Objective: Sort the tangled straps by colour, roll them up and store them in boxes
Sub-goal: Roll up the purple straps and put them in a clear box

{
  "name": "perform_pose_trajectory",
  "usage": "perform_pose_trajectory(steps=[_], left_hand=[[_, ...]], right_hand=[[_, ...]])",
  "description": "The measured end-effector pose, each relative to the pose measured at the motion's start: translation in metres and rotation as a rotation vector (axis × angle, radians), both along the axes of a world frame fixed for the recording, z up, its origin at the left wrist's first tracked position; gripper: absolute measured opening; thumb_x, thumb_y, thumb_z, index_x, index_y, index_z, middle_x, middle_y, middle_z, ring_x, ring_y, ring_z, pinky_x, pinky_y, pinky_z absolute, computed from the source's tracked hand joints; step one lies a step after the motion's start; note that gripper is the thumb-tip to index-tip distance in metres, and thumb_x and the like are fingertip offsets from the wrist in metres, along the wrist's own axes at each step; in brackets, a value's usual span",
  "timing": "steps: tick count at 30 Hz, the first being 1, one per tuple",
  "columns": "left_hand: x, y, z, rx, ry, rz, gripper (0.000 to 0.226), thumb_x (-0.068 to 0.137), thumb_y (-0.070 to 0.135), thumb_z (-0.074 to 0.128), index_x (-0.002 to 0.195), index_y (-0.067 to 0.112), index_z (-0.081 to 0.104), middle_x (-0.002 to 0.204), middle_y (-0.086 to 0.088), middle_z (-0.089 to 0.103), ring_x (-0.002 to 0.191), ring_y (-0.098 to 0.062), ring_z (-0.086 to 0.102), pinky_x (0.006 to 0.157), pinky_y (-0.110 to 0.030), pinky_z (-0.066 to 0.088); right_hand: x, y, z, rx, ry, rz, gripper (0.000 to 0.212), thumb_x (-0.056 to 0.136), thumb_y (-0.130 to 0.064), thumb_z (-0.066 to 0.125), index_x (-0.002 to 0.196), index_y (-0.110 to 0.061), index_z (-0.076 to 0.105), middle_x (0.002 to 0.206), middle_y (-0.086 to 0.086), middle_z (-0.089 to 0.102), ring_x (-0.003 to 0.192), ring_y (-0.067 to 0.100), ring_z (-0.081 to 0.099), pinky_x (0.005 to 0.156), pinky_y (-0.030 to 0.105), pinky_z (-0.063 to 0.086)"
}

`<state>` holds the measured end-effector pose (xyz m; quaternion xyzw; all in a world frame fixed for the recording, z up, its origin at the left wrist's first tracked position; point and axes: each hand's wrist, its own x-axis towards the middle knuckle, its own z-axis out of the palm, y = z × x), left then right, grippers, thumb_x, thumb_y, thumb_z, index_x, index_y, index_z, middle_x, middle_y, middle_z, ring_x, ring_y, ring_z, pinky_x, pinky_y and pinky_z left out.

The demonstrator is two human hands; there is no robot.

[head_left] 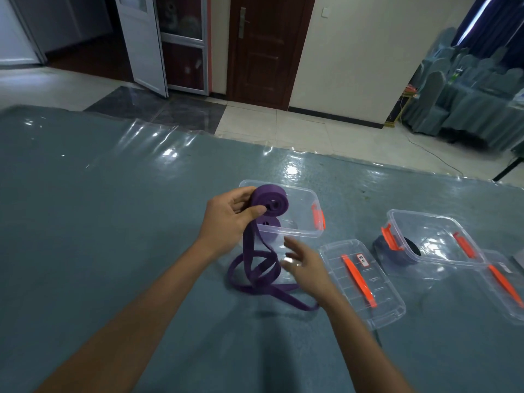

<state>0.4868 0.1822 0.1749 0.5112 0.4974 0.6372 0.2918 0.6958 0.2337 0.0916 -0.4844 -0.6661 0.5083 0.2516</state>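
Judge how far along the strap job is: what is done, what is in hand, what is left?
Done: one purple roll lies in the box behind the hands, a dark roll in the other box. In hand: the left hand grips a half-wound purple strap; the right hand hovers open by its loose tail on the table. Left: wind the tail, box it, fit the lids.
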Motion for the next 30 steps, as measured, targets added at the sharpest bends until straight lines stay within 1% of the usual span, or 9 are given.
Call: perform_pose_trajectory(steps=[3,5,8,12,16,21,25,27,30], left_hand=[[-0.005,0.001,0.008,0.017,-0.002,-0.012,0.048,0.084,0.001,0.077,0.103,0.044,0.07,0.099,0.017,0.077,0.097,-0.007,0.074,0.086,-0.018,0.057],[-0.009,0.002,0.012,0.016,-0.012,-0.015,0.042,0.084,0.002,0.077,0.107,0.037,0.07,0.101,0.014,0.078,0.098,-0.01,0.074,0.088,-0.022,0.057],[-0.013,0.002,0.018,0.034,-0.011,-0.011,0.039,0.085,0.004,0.077,0.111,0.032,0.07,0.105,0.008,0.078,0.102,-0.014,0.074,0.089,-0.023,0.057],[-0.015,0.001,0.024,0.06,-0.028,-0.007,0.038,0.084,0.008,0.077,0.11,0.036,0.072,0.107,0.006,0.078,0.103,-0.016,0.073,0.092,-0.029,0.058],[-0.016,0.001,0.029,0.073,-0.064,-0.001,0.038,0.082,0.01,0.077,0.103,0.042,0.075,0.104,0.007,0.078,0.1,-0.015,0.074,0.088,-0.024,0.057],[-0.024,0.0,0.034,0.079,-0.073,0.018,0.04,0.082,0.002,0.076,0.103,0.036,0.074,0.101,0.008,0.078,0.098,-0.013,0.074,0.087,-0.022,0.056],[-0.026,0.002,0.033,0.061,-0.065,0.019,0.038,0.084,-0.002,0.075,0.106,0.029,0.071,0.101,0.01,0.078,0.099,-0.014,0.074,0.088,-0.023,0.056],[-0.023,0.002,0.034,0.062,-0.057,0.016,0.038,0.084,-0.001,0.075,0.106,0.029,0.071,0.101,0.01,0.078,0.1,-0.014,0.074,0.088,-0.023,0.056],[-0.019,0.003,0.037,0.073,-0.042,0.012,0.037,0.083,0.002,0.076,0.108,0.028,0.071,0.103,0.008,0.078,0.101,-0.015,0.074,0.089,-0.024,0.057]], right_hand=[[0.009,0.001,-0.034,-0.097,-0.175,0.129,0.08,0.09,-0.007,0.072,0.155,-0.028,0.032,0.15,-0.007,0.04,0.134,0.016,0.048,0.086,0.025,0.057],[0.007,0.002,-0.042,-0.197,-0.098,0.172,0.084,0.09,-0.005,0.071,0.157,-0.031,0.026,0.149,-0.012,0.036,0.124,0.013,0.058,0.078,0.022,0.058],[-0.007,0.001,-0.047,-0.229,0.045,0.116,0.083,0.091,-0.005,0.071,0.155,-0.033,0.027,0.142,-0.015,0.045,0.101,0.014,0.073,0.079,0.029,0.06],[-0.035,0.0,-0.043,-0.111,0.053,0.023,0.09,0.087,-0.021,0.077,0.158,-0.026,0.023,0.148,-0.012,0.036,0.095,0.019,0.073,0.081,0.036,0.062],[-0.053,0.002,-0.036,-0.045,0.035,0.056,0.072,0.09,-0.015,0.073,0.153,-0.025,0.038,0.111,-0.015,0.069,0.077,0.013,0.07,0.068,0.021,0.056],[-0.044,0.0,-0.037,-0.052,0.05,0.229,0.078,0.083,0.011,0.059,0.14,-0.04,0.05,0.127,-0.017,0.064,0.101,0.01,0.063,0.074,0.023,0.055],[-0.039,-0.005,-0.043,-0.113,0.124,0.285,0.083,0.075,-0.007,0.079,0.145,-0.037,0.047,0.126,-0.015,0.065,0.105,0.009,0.063,0.081,0.028,0.057],[-0.041,-0.006,-0.041,-0.042,0.046,0.225,0.073,0.073,-0.025,0.086,0.137,-0.038,0.055,0.119,-0.012,0.068,0.099,0.013,0.065,0.082,0.027,0.058],[-0.043,-0.005,-0.037,0.08,-0.033,0.154,0.025,0.078,-0.031,0.083,0.1,-0.035,0.071,0.088,-0.011,0.073,0.075,0.007,0.065,0.067,0.019,0.053]])
